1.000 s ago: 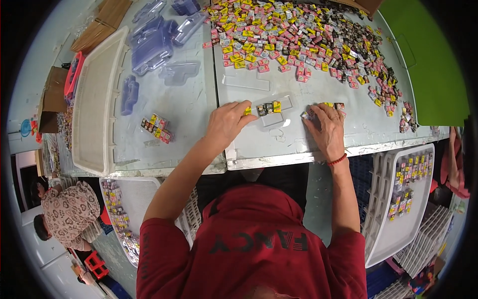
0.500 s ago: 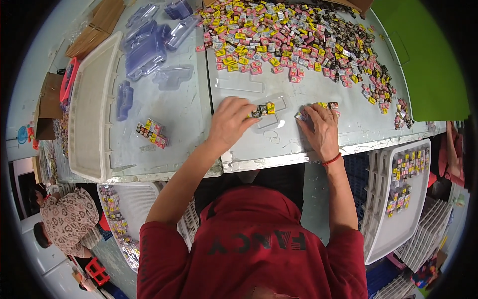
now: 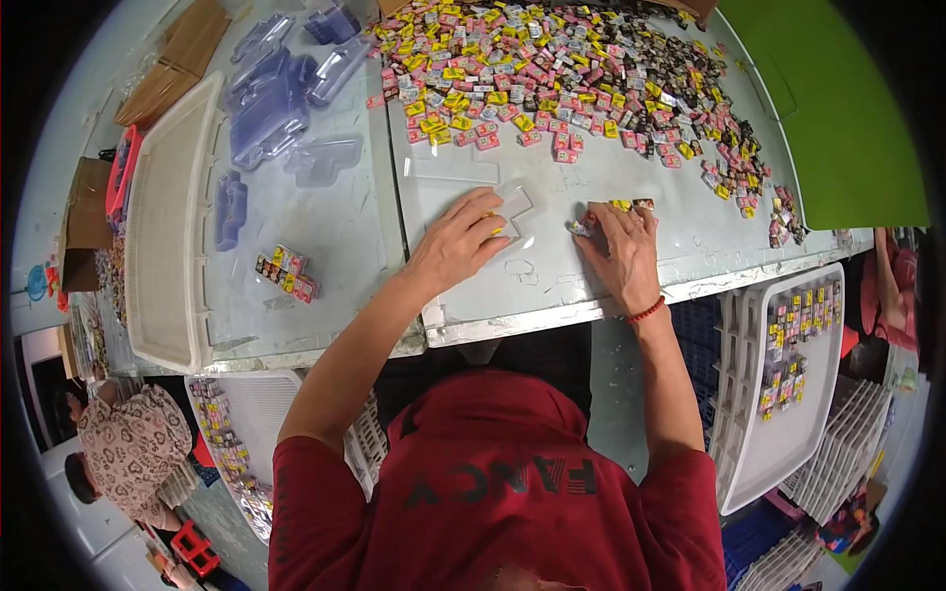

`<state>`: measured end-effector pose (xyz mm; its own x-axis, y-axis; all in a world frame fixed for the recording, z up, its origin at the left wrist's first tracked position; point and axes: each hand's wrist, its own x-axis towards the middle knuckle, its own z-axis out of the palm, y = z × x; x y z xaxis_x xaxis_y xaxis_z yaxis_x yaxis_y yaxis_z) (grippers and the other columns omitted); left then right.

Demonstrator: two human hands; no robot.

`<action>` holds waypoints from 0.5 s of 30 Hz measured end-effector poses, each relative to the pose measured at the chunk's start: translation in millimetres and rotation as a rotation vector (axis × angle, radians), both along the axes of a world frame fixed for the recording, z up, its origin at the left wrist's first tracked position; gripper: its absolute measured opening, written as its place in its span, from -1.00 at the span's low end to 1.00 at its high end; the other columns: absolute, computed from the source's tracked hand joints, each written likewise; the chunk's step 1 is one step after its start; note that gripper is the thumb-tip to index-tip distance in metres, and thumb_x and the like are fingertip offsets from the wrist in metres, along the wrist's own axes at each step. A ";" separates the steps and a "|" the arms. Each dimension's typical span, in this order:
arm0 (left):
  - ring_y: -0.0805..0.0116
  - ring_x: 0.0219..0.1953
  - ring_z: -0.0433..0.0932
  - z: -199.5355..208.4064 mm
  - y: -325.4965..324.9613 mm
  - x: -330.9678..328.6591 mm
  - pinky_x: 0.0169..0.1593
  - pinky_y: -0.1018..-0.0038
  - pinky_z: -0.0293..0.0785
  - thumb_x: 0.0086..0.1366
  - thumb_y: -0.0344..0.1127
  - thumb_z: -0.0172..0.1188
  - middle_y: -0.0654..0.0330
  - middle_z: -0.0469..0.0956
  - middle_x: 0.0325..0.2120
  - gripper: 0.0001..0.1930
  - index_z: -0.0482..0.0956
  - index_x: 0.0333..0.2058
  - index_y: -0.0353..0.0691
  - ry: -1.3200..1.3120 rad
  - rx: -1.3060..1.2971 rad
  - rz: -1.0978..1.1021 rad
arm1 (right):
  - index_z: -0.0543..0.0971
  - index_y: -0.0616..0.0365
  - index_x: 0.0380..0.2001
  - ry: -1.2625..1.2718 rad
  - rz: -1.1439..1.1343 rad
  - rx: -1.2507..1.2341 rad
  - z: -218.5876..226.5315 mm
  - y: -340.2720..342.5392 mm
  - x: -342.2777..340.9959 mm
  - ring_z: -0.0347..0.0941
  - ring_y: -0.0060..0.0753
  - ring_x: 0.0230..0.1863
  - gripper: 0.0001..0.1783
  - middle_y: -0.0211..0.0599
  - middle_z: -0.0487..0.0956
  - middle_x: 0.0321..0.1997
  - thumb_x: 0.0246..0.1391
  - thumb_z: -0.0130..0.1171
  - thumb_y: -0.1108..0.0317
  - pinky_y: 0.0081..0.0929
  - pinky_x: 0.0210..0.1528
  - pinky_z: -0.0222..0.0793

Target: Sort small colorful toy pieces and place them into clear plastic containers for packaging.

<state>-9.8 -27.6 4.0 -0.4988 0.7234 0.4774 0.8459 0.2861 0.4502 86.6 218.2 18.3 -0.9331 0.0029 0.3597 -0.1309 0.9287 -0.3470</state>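
Note:
My left hand [image 3: 455,246] curls over a clear plastic case [image 3: 519,209] with a stepped outline, lying on the table. A bit of yellow from the small printed boxes shows between its fingers; the hand hides the rest. To the right, my right hand [image 3: 625,252], a red bead bracelet on its wrist, has its fingers bent down around small printed boxes [image 3: 581,227]. Several more little boxes [image 3: 632,205], yellow and dark, stick out beyond its fingertips. A narrow clear strip-shaped plastic piece [image 3: 451,169] lies behind the left hand.
A large heap of small boxes [image 3: 562,79] spreads across the back. Bluish clear cases [image 3: 271,113] pile up at the back left. One filled case [image 3: 288,274] lies left of my left hand, near a white tray [image 3: 177,227]. Trays of filled cases [image 3: 803,364] stand below the table edge.
My left hand has moved over the row of small boxes in the clear case, covering most of it. My right hand stays at its boxes. The whole view has shifted slightly.

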 end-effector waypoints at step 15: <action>0.10 -0.08 0.48 15.5 86.5 29.1 -0.05 0.33 0.47 0.06 -0.50 0.12 0.08 0.49 -0.14 -0.69 0.51 -0.16 -0.35 -0.029 -0.131 -0.096 | 0.54 0.11 -0.10 -0.086 -0.005 -0.032 5.1 10.2 8.7 0.46 -0.21 -0.02 -0.65 -0.20 0.57 -0.09 -0.03 0.23 0.42 -0.21 0.14 0.20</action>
